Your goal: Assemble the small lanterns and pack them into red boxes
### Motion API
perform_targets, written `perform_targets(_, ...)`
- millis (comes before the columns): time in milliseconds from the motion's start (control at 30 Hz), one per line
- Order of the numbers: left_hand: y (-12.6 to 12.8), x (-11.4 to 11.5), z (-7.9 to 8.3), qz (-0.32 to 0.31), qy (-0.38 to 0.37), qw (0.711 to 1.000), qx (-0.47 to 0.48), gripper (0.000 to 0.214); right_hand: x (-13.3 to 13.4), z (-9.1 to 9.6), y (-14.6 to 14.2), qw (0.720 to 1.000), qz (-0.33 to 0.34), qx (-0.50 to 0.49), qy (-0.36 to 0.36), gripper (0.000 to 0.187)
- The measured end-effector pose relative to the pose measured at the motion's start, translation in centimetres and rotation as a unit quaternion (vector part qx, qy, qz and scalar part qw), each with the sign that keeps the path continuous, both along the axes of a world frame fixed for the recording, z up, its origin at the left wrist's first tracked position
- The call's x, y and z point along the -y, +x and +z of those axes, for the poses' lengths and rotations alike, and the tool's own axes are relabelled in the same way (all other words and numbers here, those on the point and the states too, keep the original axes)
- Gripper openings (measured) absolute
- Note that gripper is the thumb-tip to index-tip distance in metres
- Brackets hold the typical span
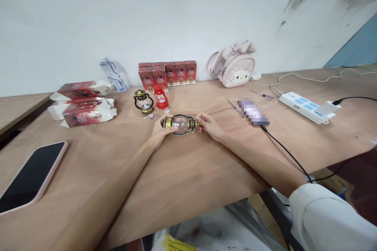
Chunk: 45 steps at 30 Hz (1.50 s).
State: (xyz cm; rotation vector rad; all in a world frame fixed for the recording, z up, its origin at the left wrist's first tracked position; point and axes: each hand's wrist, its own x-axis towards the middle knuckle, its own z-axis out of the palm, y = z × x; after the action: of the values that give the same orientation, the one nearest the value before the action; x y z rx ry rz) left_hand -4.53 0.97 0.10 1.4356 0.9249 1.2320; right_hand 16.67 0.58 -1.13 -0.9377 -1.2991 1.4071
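Here the whole scene is carried by the table (176,192), broad and brown. Between one and two o'clock from its busy centre, a pink bag (238,70) is propped up. Just past nine, red-and-white cartons (85,112) are laid with their flaps open. At twelve, small red boxes (171,73) are lined up, and just before three a white power strip (303,105) is set down. Between eight and nine, a dark-screened phone (32,176) is laid flat; at ten, a clear bottle (113,73) is stood.

And to the centre! By the left hand (160,129) the gold base of a dark-and-gold lantern (182,124) is firmly clasped, the piece turned on its side, base toward nine, top toward three. By the right hand (210,124) the top is pinched between thumb and fingers; the exact detail gripped cannot be made out. Fine handling of that top seems to be the step in hand, and steadiness at the base appears to be called for next, with delicate fingertip work.

At ten, a bronze lantern (144,104) is stood upright, with a red lantern (161,100) placed beside it, toward eleven.
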Motion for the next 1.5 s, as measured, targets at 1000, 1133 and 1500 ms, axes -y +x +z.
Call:
perform_targets(1000, 1.3, 0.2, -0.3, 0.066, -0.037, 0.992, 0.096, 0.052, -1.3, -0.8, 0.7, 0.995, -0.082, -0.062, -0.012, 0.046)
perform_targets(1133, 1.8, 0.1, -0.7, 0.115, 0.011, 0.993, 0.024, 0.049, -1.1, -0.6, 0.9, 0.988, -0.145, -0.041, 0.025, 0.037)
perform_targets(1500, 2.2, 1.3, -0.5, 0.139, 0.092, 0.986, -0.023, 0.045, 4.2, 0.0, -2.3, 0.935, -0.186, 0.110, 0.280, 0.054)
